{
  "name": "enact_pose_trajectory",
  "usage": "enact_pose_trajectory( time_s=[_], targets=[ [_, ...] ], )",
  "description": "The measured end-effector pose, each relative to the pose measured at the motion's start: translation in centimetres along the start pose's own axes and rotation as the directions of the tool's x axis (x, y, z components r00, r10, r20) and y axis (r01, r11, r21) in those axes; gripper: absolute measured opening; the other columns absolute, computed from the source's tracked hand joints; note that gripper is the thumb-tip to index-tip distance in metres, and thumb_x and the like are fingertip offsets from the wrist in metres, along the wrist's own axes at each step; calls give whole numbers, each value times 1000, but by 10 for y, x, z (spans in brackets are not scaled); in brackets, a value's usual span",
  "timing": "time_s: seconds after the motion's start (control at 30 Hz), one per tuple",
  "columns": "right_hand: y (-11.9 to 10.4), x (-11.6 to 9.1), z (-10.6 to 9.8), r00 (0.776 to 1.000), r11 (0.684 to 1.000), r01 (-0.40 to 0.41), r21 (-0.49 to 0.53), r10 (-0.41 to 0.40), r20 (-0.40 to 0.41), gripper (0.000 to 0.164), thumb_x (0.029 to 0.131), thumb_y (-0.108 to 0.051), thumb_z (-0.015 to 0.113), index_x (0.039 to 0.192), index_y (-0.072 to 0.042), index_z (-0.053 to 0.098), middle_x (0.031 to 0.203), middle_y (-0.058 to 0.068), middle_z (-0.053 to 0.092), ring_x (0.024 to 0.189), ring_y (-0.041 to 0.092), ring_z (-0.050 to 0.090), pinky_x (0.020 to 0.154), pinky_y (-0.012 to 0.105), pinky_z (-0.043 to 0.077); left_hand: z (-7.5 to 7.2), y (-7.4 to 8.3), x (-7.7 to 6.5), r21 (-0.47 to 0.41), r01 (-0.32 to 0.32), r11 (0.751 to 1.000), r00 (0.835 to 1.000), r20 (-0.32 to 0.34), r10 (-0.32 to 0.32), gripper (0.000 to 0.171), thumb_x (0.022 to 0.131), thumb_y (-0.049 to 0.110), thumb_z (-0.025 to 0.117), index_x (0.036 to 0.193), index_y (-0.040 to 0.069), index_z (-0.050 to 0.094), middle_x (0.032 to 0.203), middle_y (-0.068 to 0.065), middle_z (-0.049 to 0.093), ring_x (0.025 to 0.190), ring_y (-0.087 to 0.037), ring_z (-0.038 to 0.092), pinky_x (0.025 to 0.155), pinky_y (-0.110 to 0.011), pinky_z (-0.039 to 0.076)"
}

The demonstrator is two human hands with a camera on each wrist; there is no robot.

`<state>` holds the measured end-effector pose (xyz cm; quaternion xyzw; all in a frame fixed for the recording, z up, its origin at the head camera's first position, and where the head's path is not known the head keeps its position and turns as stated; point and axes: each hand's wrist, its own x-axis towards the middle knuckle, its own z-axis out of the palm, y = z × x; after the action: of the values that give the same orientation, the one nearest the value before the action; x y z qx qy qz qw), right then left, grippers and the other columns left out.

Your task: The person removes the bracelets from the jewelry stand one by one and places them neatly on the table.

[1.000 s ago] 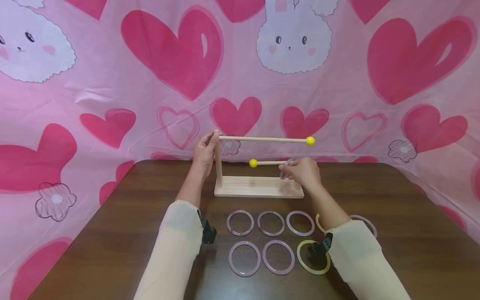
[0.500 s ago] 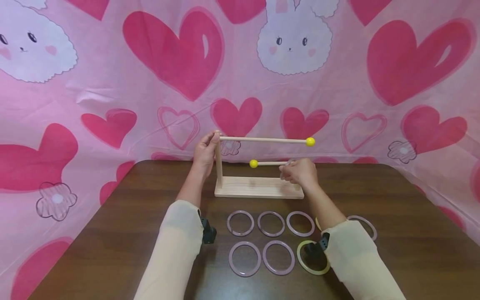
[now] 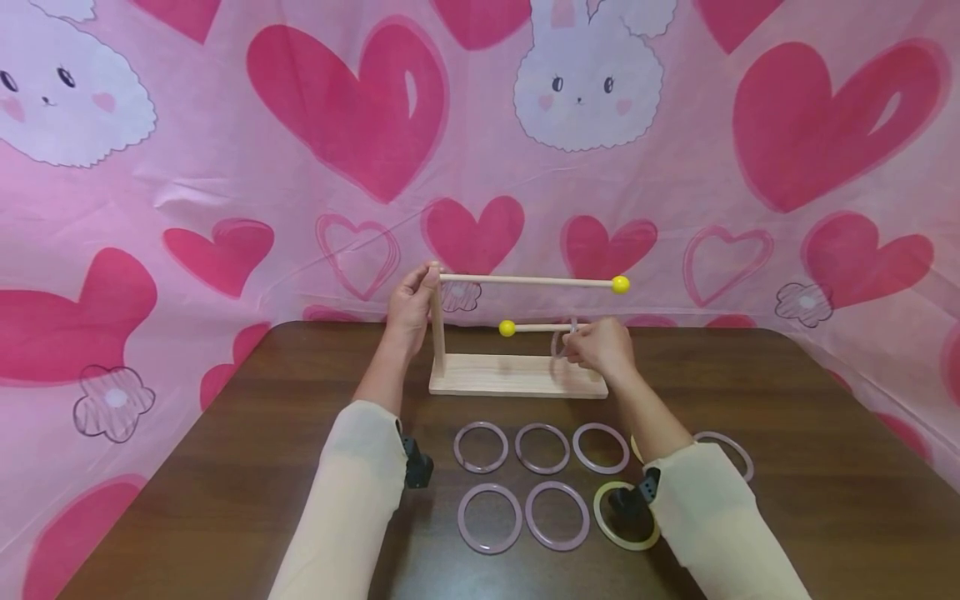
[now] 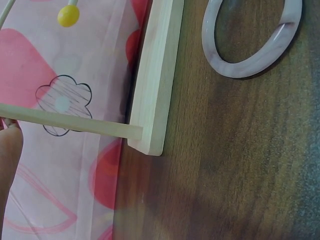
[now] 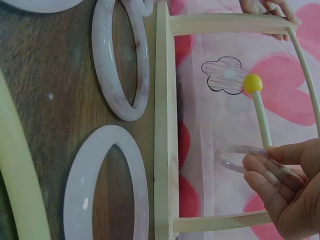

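Observation:
In the head view, my left hand grips the top of the left post of a wooden bangle stand. The stand has an upper rod and a shorter lower rod, each tipped with a yellow ball. At the lower rod, my right hand pinches a pale translucent bangle between thumb and fingers. In the right wrist view the bangle crosses the rod beside the thumb, and the fingers hide part of it. The right post is partly behind that hand.
Several lilac bangles lie in two rows on the brown table in front of the stand. A yellow bangle lies below the right wrist; another is mostly under the forearm. A pink heart-patterned cloth hangs behind.
The bangle in my right hand has turned, and more of it shows left of the fingers. My right forearm has shifted slightly left. The left hand stays on the post.

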<state>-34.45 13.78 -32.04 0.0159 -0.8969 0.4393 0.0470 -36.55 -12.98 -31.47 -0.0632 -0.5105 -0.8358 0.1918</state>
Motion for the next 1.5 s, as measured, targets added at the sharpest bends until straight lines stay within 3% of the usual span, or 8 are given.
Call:
enact_pose_trajectory(
  time_s=[0.23,0.53,0.8,1.13,1.5],
  targets=[
    [0,-1,2,1000,999,12,-39,-13,-6,21,84,-12,61,92,6,70,69,13,68,68,28,67,45,20,47,0,0,0,-10,-7,1000,1000,3,8,21,92,4,55,87,21,65,84,6,60,82,-8,50,79,-21,41],
    [-1,-2,3,999,996,47,-79,-48,-10,22,84,-14,62,90,4,71,66,10,68,65,25,67,45,20,45,-1,0,1,8,-8,1000,1000,2,8,19,92,4,55,88,20,65,84,6,60,82,-9,50,79,-21,41],
    [-4,-5,4,996,989,82,-119,-84,-13,21,83,-16,62,86,1,73,65,9,68,54,13,64,43,22,40,0,-1,0,-5,-11,1000,1000,-4,11,16,91,3,56,92,16,66,85,5,63,84,-9,52,79,-22,41],
    [-9,-7,6,988,976,151,-154,-156,-20,20,82,-16,62,86,0,73,63,8,67,54,14,64,49,25,44,0,0,-2,-17,-22,1000,1000,19,22,24,92,3,55,85,23,66,83,7,64,86,-10,52,83,-23,41],
    [-14,-10,10,986,975,161,-155,-167,-26,19,81,-17,63,82,-1,74,61,5,67,56,15,65,47,25,41,0,0,-2,6,-18,1000,1000,9,18,21,92,5,56,87,23,67,83,7,63,86,-10,51,80,-24,40]
  ],
)
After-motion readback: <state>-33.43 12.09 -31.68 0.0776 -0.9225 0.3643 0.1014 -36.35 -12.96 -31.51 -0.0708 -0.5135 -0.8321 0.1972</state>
